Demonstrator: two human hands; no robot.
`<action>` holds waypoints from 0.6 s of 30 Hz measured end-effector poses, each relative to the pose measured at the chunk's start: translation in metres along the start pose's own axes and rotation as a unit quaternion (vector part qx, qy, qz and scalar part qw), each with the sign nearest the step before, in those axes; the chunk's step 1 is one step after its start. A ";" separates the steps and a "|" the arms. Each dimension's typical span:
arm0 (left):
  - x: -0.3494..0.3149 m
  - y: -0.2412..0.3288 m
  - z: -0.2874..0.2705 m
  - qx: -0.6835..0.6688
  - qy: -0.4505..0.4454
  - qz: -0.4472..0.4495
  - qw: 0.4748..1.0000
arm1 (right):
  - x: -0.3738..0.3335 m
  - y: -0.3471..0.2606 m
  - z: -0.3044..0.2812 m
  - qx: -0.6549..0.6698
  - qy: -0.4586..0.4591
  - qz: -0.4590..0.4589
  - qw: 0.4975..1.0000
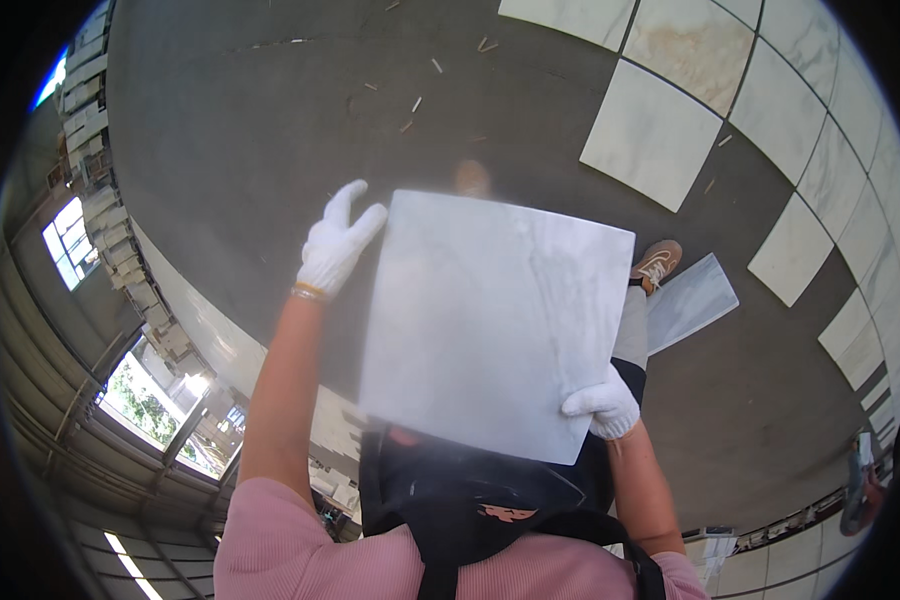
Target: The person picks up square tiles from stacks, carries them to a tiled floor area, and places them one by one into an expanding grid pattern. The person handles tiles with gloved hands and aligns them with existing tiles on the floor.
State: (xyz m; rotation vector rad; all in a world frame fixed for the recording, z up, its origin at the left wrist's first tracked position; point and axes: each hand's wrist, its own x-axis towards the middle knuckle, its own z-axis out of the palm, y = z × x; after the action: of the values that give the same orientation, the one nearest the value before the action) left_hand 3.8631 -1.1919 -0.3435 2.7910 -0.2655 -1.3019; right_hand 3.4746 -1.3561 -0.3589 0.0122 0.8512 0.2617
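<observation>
A large square marble tile [490,320], white with faint grey veining, is held up in front of my body above the floor. My right hand [605,405], in a white glove, grips its lower right edge; the thumb lies on the face and the fingers are hidden behind. Beside the upper left edge is my left hand [338,240], also gloved, with thumb and forefinger spread. The thumb tip comes close to that edge; whether it touches I cannot tell. The tile covers part of my dark apron [430,490] and legs.
Marble tiles [785,110] lie in rows on the grey floor [240,130] at the right, one [650,135] nearer me. A greyish tile [692,303] lies beside my right shoe [658,262]. Small strips [417,104] are scattered ahead. Tile stacks [125,245] line the left side.
</observation>
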 end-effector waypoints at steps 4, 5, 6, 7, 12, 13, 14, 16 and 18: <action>0.004 -0.035 0.052 -0.267 -0.152 -0.047 0.950 | 0.035 -0.030 -0.013 -0.035 0.039 -0.044 0.998; 0.017 -0.036 0.063 -0.314 -0.161 -0.033 0.935 | 0.048 -0.039 -0.020 -0.046 0.047 -0.057 0.996; 0.033 -0.033 0.077 -0.330 -0.164 -0.047 0.929 | 0.064 -0.048 -0.026 -0.055 0.060 -0.060 0.995; 0.050 -0.029 0.088 -0.338 -0.156 -0.048 0.927 | 0.081 -0.058 -0.034 -0.066 0.072 -0.062 0.993; 0.154 0.004 0.129 -0.307 -0.070 -0.026 0.949 | 0.189 -0.091 -0.067 -0.105 0.201 -0.202 0.953; 0.174 0.008 0.139 -0.310 -0.052 -0.026 0.949 | 0.211 -0.100 -0.076 -0.216 0.268 -0.203 0.917; 0.192 0.007 0.148 -0.312 -0.033 -0.031 0.949 | 0.229 -0.107 -0.085 -0.169 0.243 -0.227 0.928; 0.238 0.007 0.161 -0.250 -0.001 -0.004 0.968 | 0.272 -0.121 -0.098 -0.112 0.266 -0.231 0.929; 0.288 0.009 0.177 -0.195 0.048 0.017 0.979 | 0.313 -0.134 -0.111 -0.144 0.270 -0.263 0.915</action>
State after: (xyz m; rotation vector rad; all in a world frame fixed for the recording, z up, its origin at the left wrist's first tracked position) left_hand 3.9086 -1.2467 -0.6738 2.4942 -0.0456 -1.0693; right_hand 3.6192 -1.4232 -0.6798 -0.5831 1.3189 -0.1328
